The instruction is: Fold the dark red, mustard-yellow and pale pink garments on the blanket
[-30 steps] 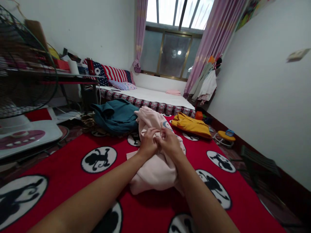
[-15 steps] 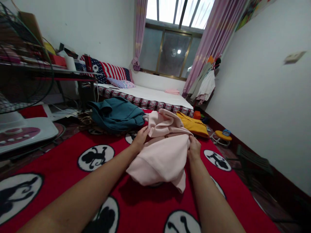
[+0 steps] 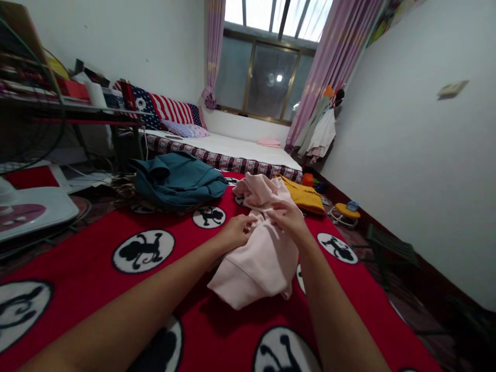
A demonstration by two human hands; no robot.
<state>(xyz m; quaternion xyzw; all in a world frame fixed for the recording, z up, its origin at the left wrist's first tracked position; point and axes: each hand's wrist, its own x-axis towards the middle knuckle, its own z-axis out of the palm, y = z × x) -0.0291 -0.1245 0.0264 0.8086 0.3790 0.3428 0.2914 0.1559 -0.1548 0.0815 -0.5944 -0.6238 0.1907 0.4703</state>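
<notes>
A pale pink hooded top (image 3: 258, 263) is bunched up in front of me over the red blanket (image 3: 201, 330), its hood-like part (image 3: 263, 188) at the far end. My left hand (image 3: 237, 232) grips the cloth at its left side, just below that part. My right hand (image 3: 285, 217) is on the cloth at the right, its fingers curled into the fabric close to my left hand. Beyond to the left lies a crumpled teal garment (image 3: 180, 181). A folded yellow garment (image 3: 302, 196) lies just past the pink one on the right.
A white bed (image 3: 232, 147) stands under the window. At the left are a cluttered desk (image 3: 89, 111) and part of a fan (image 3: 31, 206). To the right, a small yellow stool (image 3: 346, 210) and a dark green folding stool (image 3: 391, 245) stand near the wall.
Both hands have moved inward to the middle of the pink top, drawing its neck area together. The top looks narrower. My view has shifted slightly to the right.
</notes>
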